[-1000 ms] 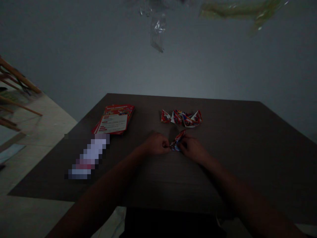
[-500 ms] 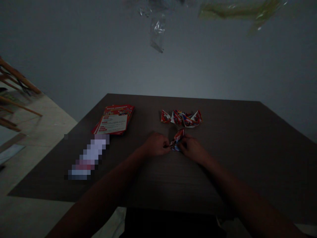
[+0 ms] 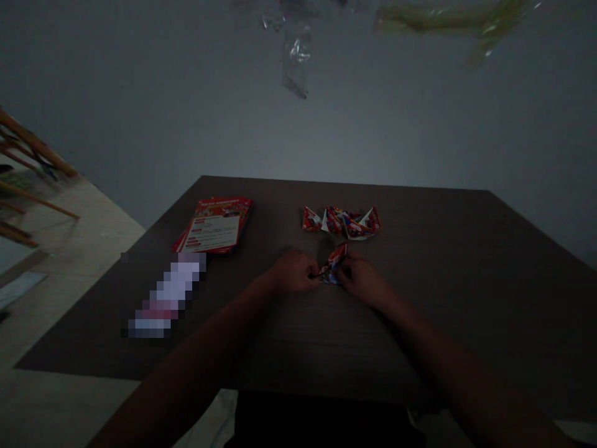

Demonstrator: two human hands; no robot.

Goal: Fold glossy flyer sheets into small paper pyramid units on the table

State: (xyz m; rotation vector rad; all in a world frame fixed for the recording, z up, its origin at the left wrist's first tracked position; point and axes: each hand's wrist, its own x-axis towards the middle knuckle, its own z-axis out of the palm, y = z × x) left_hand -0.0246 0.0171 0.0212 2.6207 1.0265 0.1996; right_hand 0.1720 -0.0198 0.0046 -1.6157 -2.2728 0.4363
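Between my hands is a folded paper piece (image 3: 336, 256), red with printed pictures, one corner standing up off the table. My left hand (image 3: 297, 270) pinches its left edge, the fingers curled. On the other side, my right hand (image 3: 360, 278) grips the lower right part between thumb and fingers. Just beyond lie several folded paper shapes (image 3: 357, 225) in the same red print with white undersides, set close together. A stack of red printed flyers (image 3: 215, 231) rests farther left, its sheets slightly fanned.
The dark wooden table (image 3: 443, 249) stands against a pale wall (image 3: 396, 124). A bright pixelated object (image 3: 168, 295) lies on its left side. Clear plastic (image 3: 297, 62) and yellow tape (image 3: 433, 20) stick to the wall. Wooden furniture legs (image 3: 37, 143) show at far left.
Almost nothing differs. Both hands keep their hold on the folded paper in the same place.
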